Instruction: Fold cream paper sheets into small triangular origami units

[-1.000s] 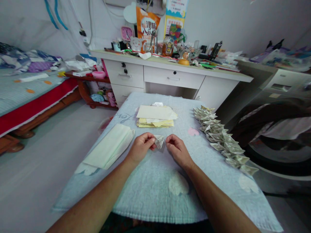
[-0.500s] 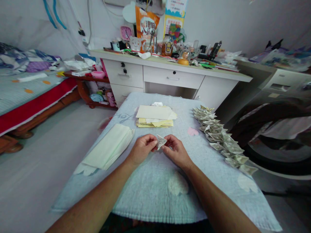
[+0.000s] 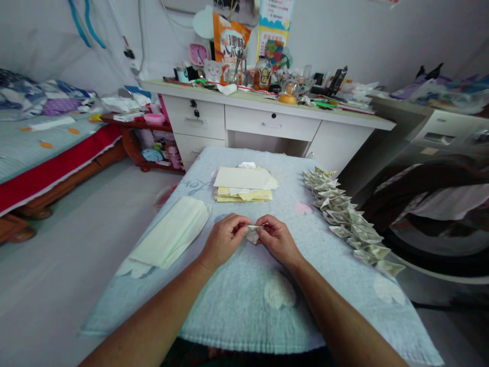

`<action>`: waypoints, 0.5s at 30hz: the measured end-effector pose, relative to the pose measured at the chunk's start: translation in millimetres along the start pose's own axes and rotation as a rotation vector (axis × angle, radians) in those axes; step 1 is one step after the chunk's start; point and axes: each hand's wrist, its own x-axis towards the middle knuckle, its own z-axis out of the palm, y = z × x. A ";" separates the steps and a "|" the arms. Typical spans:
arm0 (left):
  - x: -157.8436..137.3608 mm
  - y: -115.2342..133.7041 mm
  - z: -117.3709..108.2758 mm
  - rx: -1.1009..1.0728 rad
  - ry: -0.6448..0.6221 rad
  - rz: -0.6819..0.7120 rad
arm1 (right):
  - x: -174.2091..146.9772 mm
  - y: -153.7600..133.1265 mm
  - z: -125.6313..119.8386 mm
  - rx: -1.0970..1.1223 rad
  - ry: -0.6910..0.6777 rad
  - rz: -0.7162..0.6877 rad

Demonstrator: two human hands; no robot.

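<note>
A small piece of folded paper (image 3: 252,235) is pinched between my two hands over the middle of the cloth-covered table (image 3: 229,306). My left hand (image 3: 225,237) grips its left corner with thumb and fingers; my right hand (image 3: 278,238) grips the right corner the same way. The paper's lower point hangs down between the thumbs. Just beyond my hands lies a stack of cream and yellow paper sheets (image 3: 244,178). To the left is a pale folded paper bundle (image 3: 170,232). Rows of folded paper boats (image 3: 347,214) stand along the right side.
Behind the table stands a white desk (image 3: 273,120) crowded with jars, a pink clock (image 3: 198,53) and an orange bag (image 3: 229,46). A washing machine (image 3: 443,132) is close on the right, a bed (image 3: 46,145) on the left.
The folded paper has turned in my fingers: its point faced right before, and now its straight edge is on top with a point downward. Both hands stay in nearly the same place.
</note>
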 end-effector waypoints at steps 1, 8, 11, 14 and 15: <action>-0.2 0.1 -0.2 0.000 -0.007 0.008 | 0.1 0.6 -0.1 -0.014 0.001 -0.010; -1.8 3.2 0.6 -0.036 -0.077 0.052 | 0.8 5.1 -2.3 -0.243 0.073 -0.056; -1.2 2.4 1.8 -0.035 -0.063 0.038 | -0.1 2.5 -1.4 -0.199 0.044 -0.056; 0.4 -0.7 3.0 -0.123 -0.010 -0.046 | -1.0 -3.9 -0.3 0.061 -0.006 -0.017; 1.1 -2.1 3.5 -0.204 0.006 -0.106 | -1.0 -6.2 -0.3 0.132 -0.014 -0.008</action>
